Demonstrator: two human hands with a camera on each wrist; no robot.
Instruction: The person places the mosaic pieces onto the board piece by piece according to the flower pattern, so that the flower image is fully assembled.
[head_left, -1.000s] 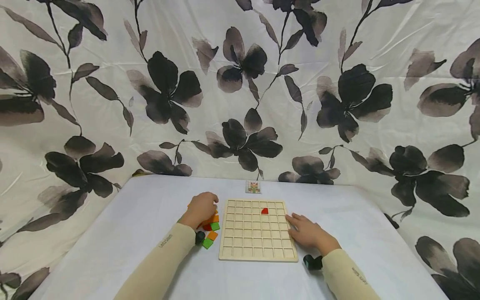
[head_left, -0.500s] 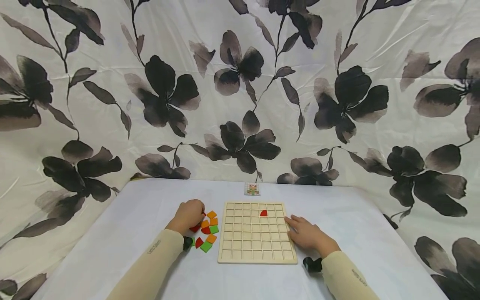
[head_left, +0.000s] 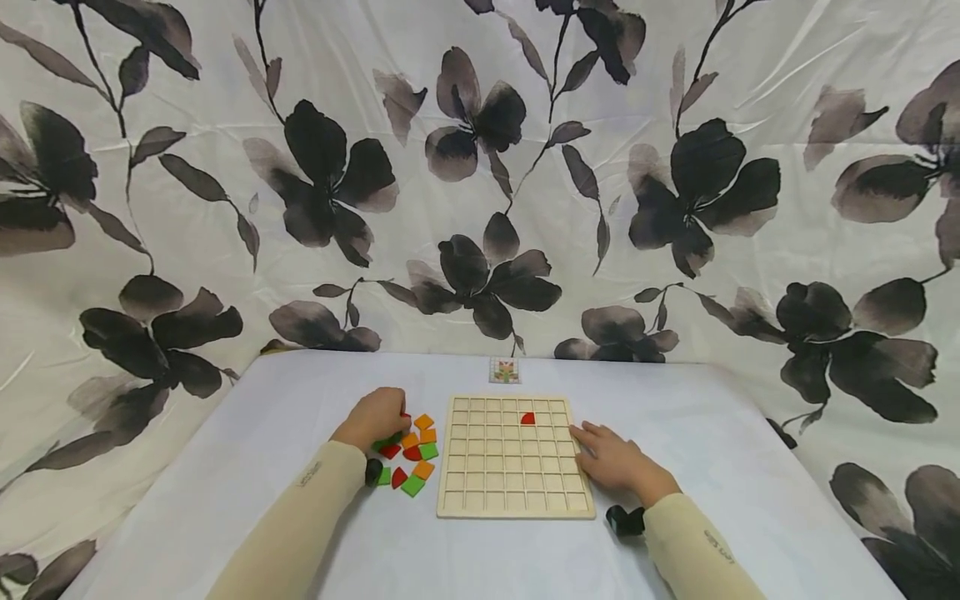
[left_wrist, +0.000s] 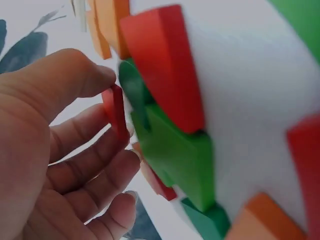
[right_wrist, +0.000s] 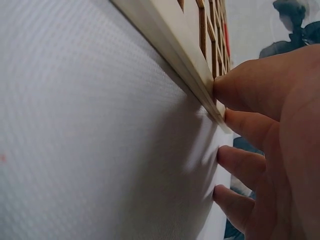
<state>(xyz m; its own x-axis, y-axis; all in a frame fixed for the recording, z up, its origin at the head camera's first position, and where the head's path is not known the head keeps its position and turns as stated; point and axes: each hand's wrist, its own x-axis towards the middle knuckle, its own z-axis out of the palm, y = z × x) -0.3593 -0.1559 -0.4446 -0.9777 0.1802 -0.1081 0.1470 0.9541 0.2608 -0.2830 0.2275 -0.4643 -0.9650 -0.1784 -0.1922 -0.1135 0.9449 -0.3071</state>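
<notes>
My left hand [head_left: 372, 418] is over the pile of coloured pieces left of the board. In the left wrist view its thumb and fingers pinch a thin red piece [left_wrist: 116, 112] by its edges. Close by lie a red piece with a curved side [left_wrist: 167, 65] and a green piece [left_wrist: 175, 155]. The wooden grid board [head_left: 517, 467] lies flat, with one red quarter-round piece [head_left: 528, 418] in a cell near its far side. With fingers spread, my right hand [head_left: 621, 465] touches the board's right edge; in the right wrist view the thumb [right_wrist: 245, 87] rests on the rim.
Several orange [head_left: 423, 470], green [head_left: 412, 486] and red pieces lie loose left of the board on the white table [head_left: 300, 392]. A small patterned card [head_left: 505, 371] lies beyond the board. Flowered cloth [head_left: 480, 167] hangs behind the table.
My left hand has moved left and back from beside the board, uncovering more of the pieces, and now has a red piece between its fingers. My right hand has stayed at the board's edge.
</notes>
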